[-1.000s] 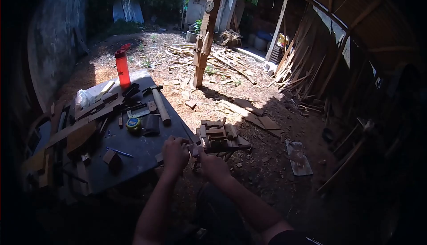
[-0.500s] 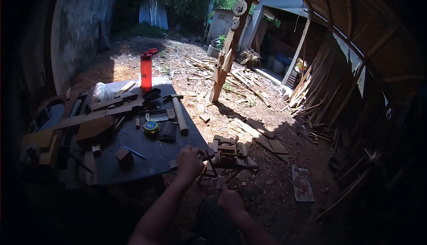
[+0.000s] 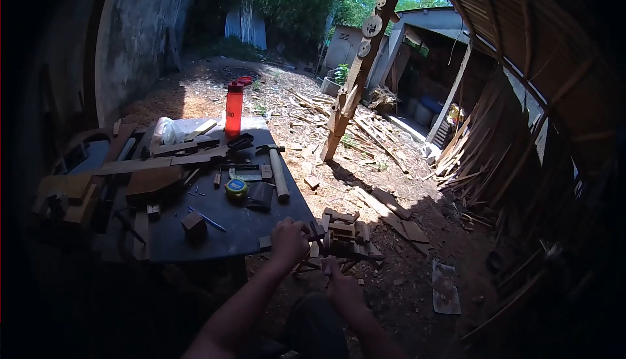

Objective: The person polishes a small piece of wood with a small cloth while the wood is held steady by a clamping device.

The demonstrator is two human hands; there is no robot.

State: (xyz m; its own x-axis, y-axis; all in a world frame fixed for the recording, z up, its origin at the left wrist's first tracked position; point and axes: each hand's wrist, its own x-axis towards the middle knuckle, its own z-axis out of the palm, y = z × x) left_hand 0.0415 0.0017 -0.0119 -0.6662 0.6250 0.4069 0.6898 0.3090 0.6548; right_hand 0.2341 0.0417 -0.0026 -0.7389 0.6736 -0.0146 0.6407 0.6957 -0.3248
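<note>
My left hand (image 3: 289,244) is closed around a short dark bar (image 3: 316,231), just off the right edge of the dark table. Below and to the right, my right hand (image 3: 343,288) grips a small pale, block-like piece (image 3: 327,266); its exact kind is too dim to make out. Just beyond both hands stands a small wooden stand (image 3: 345,232) stacked with wood blocks. On the table near my left hand are a hammer (image 3: 279,173), a yellow and blue tape measure (image 3: 236,188), a blue pen (image 3: 210,221) and a wood cube (image 3: 193,226).
The dark table (image 3: 241,236) carries a red bottle (image 3: 234,110), a shaped wood piece (image 3: 154,183) and several boards. A leaning wooden post (image 3: 355,78) rises beyond it. Scrap wood litters the ground, and wood strips (image 3: 466,144) lean at the right.
The view has swung slightly left, so the scene sits farther right. A thin reddish-brown length that showed between my hands is now mostly out of sight. Both hands keep their hold.
</note>
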